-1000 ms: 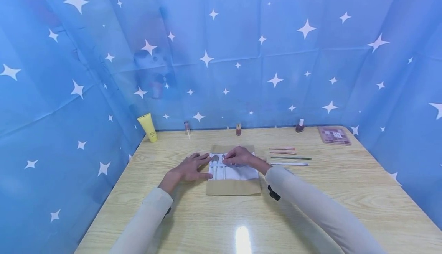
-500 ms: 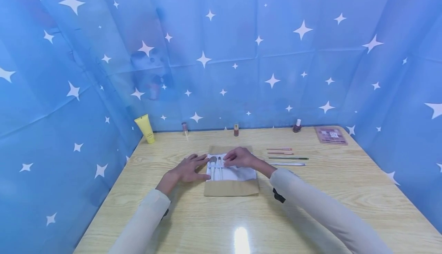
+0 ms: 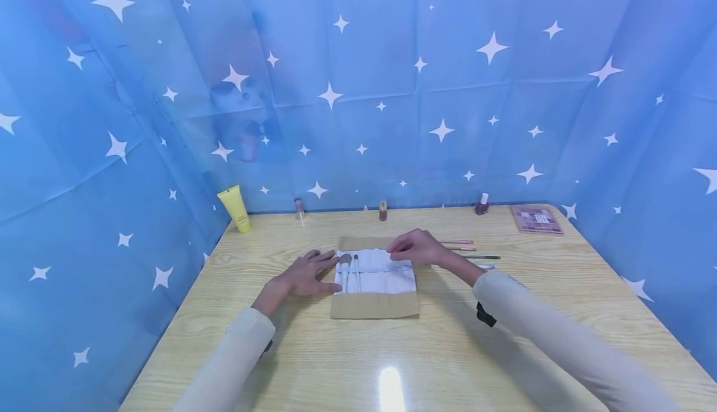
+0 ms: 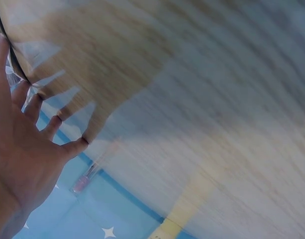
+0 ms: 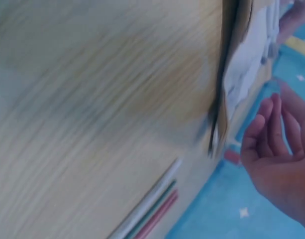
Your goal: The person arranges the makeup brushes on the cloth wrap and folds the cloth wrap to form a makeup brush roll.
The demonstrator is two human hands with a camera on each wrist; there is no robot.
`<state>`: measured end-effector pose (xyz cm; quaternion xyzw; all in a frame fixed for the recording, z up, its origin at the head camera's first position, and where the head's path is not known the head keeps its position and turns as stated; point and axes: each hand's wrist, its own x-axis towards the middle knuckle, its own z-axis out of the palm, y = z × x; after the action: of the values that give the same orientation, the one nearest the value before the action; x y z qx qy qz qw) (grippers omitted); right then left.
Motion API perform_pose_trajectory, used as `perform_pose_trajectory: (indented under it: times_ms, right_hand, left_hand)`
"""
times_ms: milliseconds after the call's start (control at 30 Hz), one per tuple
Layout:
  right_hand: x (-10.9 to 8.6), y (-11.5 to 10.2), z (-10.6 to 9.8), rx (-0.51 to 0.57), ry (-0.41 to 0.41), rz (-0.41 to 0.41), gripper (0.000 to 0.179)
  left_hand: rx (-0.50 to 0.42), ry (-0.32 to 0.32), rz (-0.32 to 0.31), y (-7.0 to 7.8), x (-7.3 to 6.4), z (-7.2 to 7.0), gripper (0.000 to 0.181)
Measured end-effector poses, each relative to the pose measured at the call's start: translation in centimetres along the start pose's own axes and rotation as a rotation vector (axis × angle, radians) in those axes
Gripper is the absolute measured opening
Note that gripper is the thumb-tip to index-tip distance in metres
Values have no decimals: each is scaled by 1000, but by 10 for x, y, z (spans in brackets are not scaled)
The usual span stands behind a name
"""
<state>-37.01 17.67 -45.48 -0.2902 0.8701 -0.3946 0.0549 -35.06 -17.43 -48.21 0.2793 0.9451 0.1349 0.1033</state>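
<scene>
A tan brush roll (image 3: 375,307) with a white lining lies unfolded on the table. Two white-handled makeup brushes, a fluffy one (image 3: 345,264) and a slimmer one (image 3: 356,271), sit under its strap at the left. My left hand (image 3: 305,274) is spread flat, with fingertips and thumb at the roll's left edge. In the left wrist view, its straight fingers show apart. My right hand (image 3: 417,248) hovers over the roll's upper right part. Its fingers are loosely bent with nothing between them, as the right wrist view of the hand (image 5: 281,149) shows.
Several slim brushes or pencils lie to the right, including a dark green one (image 3: 483,257) and a white one (image 5: 147,199). Along the back stand a yellow tube (image 3: 234,208), small bottles (image 3: 383,211) and a dark polish bottle (image 3: 482,204). A palette (image 3: 537,220) lies back right.
My right hand has left the slimmer brush and moved right across the roll, uncovering the strap and lining. My left hand has stayed at the roll's left edge.
</scene>
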Motion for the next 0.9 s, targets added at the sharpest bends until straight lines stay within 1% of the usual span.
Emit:
perform_pose_trajectory:
  times_ms: [267, 433, 633, 900]
  right_hand:
    - [-28, 13, -35, 41, 23, 6, 25]
    - [-48, 24, -58, -4, 59, 50, 22]
    - [-75, 39, -84, -64, 76, 90, 20]
    - [-107, 58, -108, -59, 88, 146, 26]
  left_hand:
    - [4, -4, -3, 2, 1, 0, 85]
    - [-1, 0, 3, 2, 0, 1, 84]
    - [-11, 6, 6, 5, 0, 1, 84]
    - [13, 5, 5, 2, 0, -1, 85]
